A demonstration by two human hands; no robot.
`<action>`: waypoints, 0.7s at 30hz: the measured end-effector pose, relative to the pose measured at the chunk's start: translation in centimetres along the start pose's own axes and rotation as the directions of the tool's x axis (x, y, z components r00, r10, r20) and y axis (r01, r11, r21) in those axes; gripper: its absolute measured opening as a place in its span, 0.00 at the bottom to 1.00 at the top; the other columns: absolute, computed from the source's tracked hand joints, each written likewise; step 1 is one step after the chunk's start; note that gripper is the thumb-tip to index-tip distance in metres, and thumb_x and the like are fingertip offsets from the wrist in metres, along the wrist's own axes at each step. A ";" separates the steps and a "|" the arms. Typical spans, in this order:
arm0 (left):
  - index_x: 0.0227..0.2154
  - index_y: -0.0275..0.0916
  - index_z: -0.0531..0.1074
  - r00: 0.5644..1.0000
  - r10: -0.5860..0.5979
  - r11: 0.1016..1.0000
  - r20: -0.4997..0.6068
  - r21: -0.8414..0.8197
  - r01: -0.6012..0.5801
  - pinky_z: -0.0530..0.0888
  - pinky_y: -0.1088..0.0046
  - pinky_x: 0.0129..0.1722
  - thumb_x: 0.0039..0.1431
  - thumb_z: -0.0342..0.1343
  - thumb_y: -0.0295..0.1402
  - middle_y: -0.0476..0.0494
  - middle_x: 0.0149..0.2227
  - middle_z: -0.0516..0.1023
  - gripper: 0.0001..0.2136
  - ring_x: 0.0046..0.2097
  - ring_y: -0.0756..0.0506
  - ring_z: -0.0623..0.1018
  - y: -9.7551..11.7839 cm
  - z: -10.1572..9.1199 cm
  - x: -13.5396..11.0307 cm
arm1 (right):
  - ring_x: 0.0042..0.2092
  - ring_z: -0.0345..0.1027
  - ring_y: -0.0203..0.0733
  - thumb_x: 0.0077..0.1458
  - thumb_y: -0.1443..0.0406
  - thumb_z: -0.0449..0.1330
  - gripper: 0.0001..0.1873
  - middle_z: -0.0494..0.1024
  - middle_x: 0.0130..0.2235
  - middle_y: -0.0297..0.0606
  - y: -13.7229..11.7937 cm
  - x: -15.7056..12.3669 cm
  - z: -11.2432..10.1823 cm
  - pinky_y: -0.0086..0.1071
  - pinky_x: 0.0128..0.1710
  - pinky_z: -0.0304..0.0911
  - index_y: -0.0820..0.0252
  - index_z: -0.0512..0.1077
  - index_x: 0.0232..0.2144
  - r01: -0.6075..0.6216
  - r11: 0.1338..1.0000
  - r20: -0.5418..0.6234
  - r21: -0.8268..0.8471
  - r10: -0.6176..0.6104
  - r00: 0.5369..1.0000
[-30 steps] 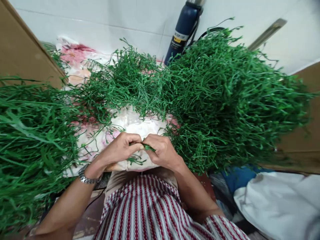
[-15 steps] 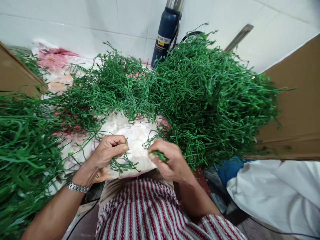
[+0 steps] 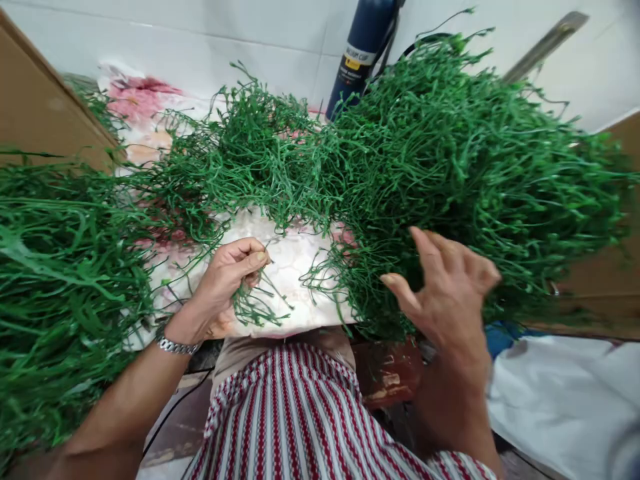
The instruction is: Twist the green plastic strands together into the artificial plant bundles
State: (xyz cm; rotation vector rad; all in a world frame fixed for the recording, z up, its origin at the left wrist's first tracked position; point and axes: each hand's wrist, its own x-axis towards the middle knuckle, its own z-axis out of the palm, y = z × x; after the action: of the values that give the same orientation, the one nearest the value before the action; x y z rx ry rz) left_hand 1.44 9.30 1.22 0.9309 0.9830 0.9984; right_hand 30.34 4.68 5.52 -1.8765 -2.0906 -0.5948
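My left hand (image 3: 229, 272), with a metal watch on its wrist, is pinched on a small bunch of green stems (image 3: 257, 303) that hangs over a floral cloth (image 3: 295, 267). My right hand (image 3: 443, 290) is raised with its fingers spread, holding nothing, right in front of a large tangled heap of green stems (image 3: 450, 167). A lower spread of the same stems (image 3: 240, 160) runs across the cloth behind my left hand.
A thick pile of straighter green stems (image 3: 55, 280) fills the left side. A dark blue flask (image 3: 363, 53) stands against the white tiled wall. Brown cardboard (image 3: 35, 113) rises at the left and right. White cloth (image 3: 565, 400) lies at the lower right.
My hands have come apart. My right hand let go of the small green piece and moved right and up to the big heap, fingers opening. My left hand kept its bunch.
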 end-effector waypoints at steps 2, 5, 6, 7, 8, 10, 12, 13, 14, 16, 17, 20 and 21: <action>0.21 0.35 0.68 0.997 0.059 0.998 -0.038 -0.035 -0.061 0.57 0.82 0.15 0.44 0.62 0.36 0.54 0.16 0.63 0.11 0.17 0.57 0.61 0.4 0.4 -0.2 | 0.46 0.65 0.54 0.50 0.55 0.58 0.25 0.74 0.47 0.46 0.6 0.0 -0.7 0.46 0.48 0.52 0.58 0.67 0.49 0.004 1.000 -0.120 -0.022 -0.007 0.993; 0.18 0.35 0.66 0.992 0.101 0.991 -0.079 -0.076 -0.107 0.59 0.81 0.16 0.42 0.63 0.36 0.54 0.16 0.62 0.12 0.18 0.57 0.61 0.9 0.9 -0.4 | 0.33 0.70 0.45 0.49 0.65 0.59 0.09 0.78 0.30 0.40 0.8 -0.2 -0.8 0.41 0.41 0.59 0.57 0.75 0.34 0.054 0.997 -0.426 0.051 -0.027 0.905; 0.18 0.34 0.66 0.991 0.101 0.991 -0.087 -0.081 -0.108 0.59 0.81 0.17 0.42 0.64 0.36 0.54 0.16 0.62 0.13 0.18 0.57 0.61 1.0 1.1 -0.4 | 0.30 0.70 0.43 0.49 0.68 0.58 0.08 0.77 0.26 0.38 0.4 -0.2 -0.7 0.39 0.39 0.60 0.56 0.75 0.32 0.081 0.989 -0.506 0.125 -0.006 0.862; 0.18 0.34 0.66 0.991 0.100 0.991 -0.091 -0.081 -0.108 0.59 0.81 0.17 0.42 0.64 0.36 0.54 0.16 0.62 0.13 0.18 0.57 0.61 1.0 1.2 -0.4 | 0.29 0.70 0.42 0.49 0.70 0.57 0.09 0.77 0.25 0.37 -0.3 -0.2 -0.6 0.38 0.37 0.62 0.56 0.76 0.32 0.110 0.968 -0.547 0.225 0.033 0.836; 0.18 0.34 0.66 0.990 0.102 0.991 -0.093 -0.077 -0.109 0.60 0.81 0.17 0.42 0.64 0.36 0.54 0.16 0.62 0.13 0.18 0.56 0.62 1.0 1.4 -0.5 | 0.30 0.70 0.40 0.49 0.71 0.57 0.11 0.77 0.26 0.37 -1.4 -0.2 -0.6 0.36 0.36 0.63 0.55 0.75 0.34 0.156 0.928 -0.533 0.337 0.051 0.845; 0.18 0.34 0.68 0.989 0.120 0.991 -0.091 -0.050 -0.125 0.60 0.81 0.17 0.42 0.63 0.36 0.53 0.16 0.64 0.12 0.18 0.56 0.62 0.9 1.7 -0.6 | 0.34 0.71 0.40 0.49 0.72 0.57 0.16 0.77 0.33 0.36 -4.1 0.1 -0.7 0.34 0.35 0.65 0.54 0.73 0.40 0.164 0.789 -0.332 0.592 0.053 0.942; 0.19 0.33 0.69 0.985 0.149 0.989 -0.088 0.007 -0.149 0.61 0.80 0.18 0.44 0.63 0.35 0.52 0.16 0.66 0.11 0.19 0.56 0.64 0.9 2.0 -0.9 | 0.41 0.71 0.41 0.51 0.69 0.57 0.21 0.77 0.39 0.38 -7.2 0.6 -0.5 0.36 0.41 0.66 0.55 0.67 0.49 0.162 0.606 -0.119 0.778 -0.111 0.987; 0.20 0.33 0.70 0.983 0.164 0.986 -0.084 0.038 -0.161 0.61 0.80 0.19 0.45 0.62 0.35 0.52 0.17 0.66 0.10 0.19 0.55 0.64 0.8 2.1 -1.1 | 0.45 0.69 0.42 0.53 0.67 0.57 0.24 0.75 0.44 0.40 -8.6 1.0 -0.2 0.37 0.46 0.65 0.57 0.62 0.53 0.124 0.534 -0.022 0.836 -0.194 0.981; 0.20 0.34 0.70 0.981 0.178 0.983 -0.079 0.068 -0.173 0.61 0.80 0.19 0.46 0.62 0.34 0.52 0.17 0.67 0.09 0.20 0.55 0.65 0.8 2.3 -1.3 | 0.49 0.67 0.43 0.54 0.65 0.56 0.26 0.72 0.49 0.43 -9.7 1.4 0.1 0.39 0.49 0.64 0.58 0.59 0.55 0.091 0.468 0.034 0.879 -0.252 0.967; 0.20 0.34 0.70 0.976 0.207 0.973 -0.069 0.117 -0.199 0.62 0.80 0.20 0.47 0.60 0.34 0.52 0.17 0.67 0.09 0.20 0.55 0.65 0.8 2.5 -1.8 | 0.55 0.62 0.45 0.55 0.61 0.55 0.29 0.66 0.55 0.45 -11.4 1.9 1.1 0.42 0.53 0.61 0.59 0.54 0.57 0.076 0.397 0.068 0.914 -0.337 0.939; 0.20 0.34 0.70 0.973 0.221 0.968 -0.067 0.137 -0.211 0.62 0.80 0.20 0.48 0.60 0.34 0.52 0.17 0.67 0.09 0.20 0.55 0.65 0.7 2.5 -2.0 | 0.56 0.60 0.45 0.56 0.61 0.54 0.29 0.64 0.57 0.46 -12.0 2.0 1.7 0.42 0.54 0.60 0.59 0.53 0.58 0.080 0.370 0.068 0.926 -0.371 0.926; 0.21 0.35 0.69 0.973 0.225 0.956 -0.054 0.206 -0.209 0.62 0.80 0.20 0.50 0.57 0.34 0.53 0.18 0.65 0.08 0.20 0.55 0.64 0.6 2.7 -2.6 | 0.56 0.59 0.43 0.58 0.62 0.50 0.26 0.64 0.57 0.46 -12.7 1.9 2.9 0.41 0.55 0.59 0.59 0.52 0.58 0.107 0.339 0.041 0.935 -0.403 0.914; 0.22 0.35 0.69 0.973 0.226 0.948 -0.050 0.240 -0.208 0.61 0.80 0.19 0.51 0.56 0.33 0.53 0.18 0.64 0.08 0.20 0.55 0.63 0.5 2.8 -2.7 | 0.55 0.61 0.43 0.59 0.63 0.49 0.24 0.66 0.55 0.46 -12.7 1.7 3.1 0.40 0.54 0.60 0.59 0.53 0.57 0.119 0.351 0.031 0.929 -0.394 0.919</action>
State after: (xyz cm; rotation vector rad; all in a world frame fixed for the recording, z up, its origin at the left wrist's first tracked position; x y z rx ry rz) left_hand 3.35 6.42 3.05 1.2245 1.0954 1.1255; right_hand 17.76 6.69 2.05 -0.9476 -2.1269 0.7497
